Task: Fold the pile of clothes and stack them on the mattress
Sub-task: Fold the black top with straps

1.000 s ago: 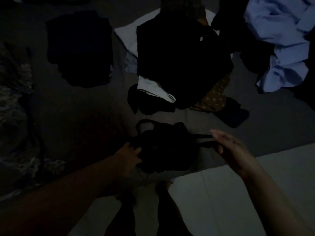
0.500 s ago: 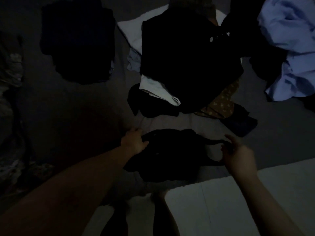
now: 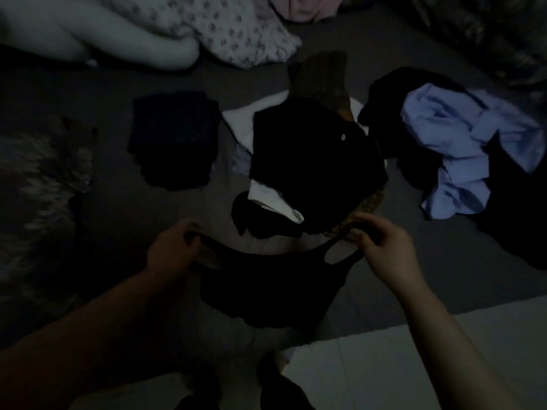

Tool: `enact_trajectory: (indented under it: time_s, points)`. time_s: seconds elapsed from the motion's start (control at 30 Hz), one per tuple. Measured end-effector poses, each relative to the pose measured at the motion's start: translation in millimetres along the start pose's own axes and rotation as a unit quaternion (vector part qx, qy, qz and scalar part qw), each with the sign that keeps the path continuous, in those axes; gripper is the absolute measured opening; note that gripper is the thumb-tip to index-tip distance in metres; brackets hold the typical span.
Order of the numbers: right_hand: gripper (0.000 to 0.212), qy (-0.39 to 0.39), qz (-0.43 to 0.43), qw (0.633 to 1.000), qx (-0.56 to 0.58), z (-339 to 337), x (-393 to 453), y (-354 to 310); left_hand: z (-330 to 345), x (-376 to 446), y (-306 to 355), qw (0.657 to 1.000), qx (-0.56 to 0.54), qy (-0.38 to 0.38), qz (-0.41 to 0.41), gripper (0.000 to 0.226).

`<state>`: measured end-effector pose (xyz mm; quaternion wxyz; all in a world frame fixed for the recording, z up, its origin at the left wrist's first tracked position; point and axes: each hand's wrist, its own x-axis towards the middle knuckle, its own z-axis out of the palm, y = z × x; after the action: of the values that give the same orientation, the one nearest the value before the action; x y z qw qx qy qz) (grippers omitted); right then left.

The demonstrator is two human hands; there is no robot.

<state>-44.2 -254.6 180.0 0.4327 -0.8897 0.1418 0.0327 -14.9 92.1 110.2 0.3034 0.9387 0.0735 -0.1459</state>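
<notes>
Black strappy top (image 3: 266,285) hangs between both hands, left hand (image 3: 173,247) and right hand (image 3: 384,250) each pinching a strap.

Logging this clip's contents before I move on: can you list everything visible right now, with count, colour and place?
black strappy top: one, black, held up by its straps between both hands, near centre
folded dark garment: one, navy-black, left of centre on the mattress
clothes pile: one heap, black on top with white and brown pieces under it, centre
light blue shirt: one, crumpled, right, among dark clothes
patterned pillow: one, white with small dark print, top
pink cloth: one, top edge
mattress: one, grey sheet
left hand: fingers grip left strap
right hand: fingers pinch right strap
</notes>
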Motion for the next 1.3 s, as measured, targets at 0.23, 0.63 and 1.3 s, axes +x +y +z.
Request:
enact_trajectory:
  time_s: [0.23,0.63,1.3]
  points:
    - [0.028,-0.006,-0.037,0.998,-0.051,-38,20,-102,-159,-23,45,0.982,-0.185,0.024,-0.017,0.026]
    - [0.008,-0.053,-0.145,0.986,0.062,-67,17,-254,-278,-67,105,0.957,-0.273,0.081,0.050,0.044]
    - [0.006,-0.037,-0.170,0.969,0.174,-22,6,-299,-348,-119,8,0.933,-0.240,0.263,0.056,0.054]
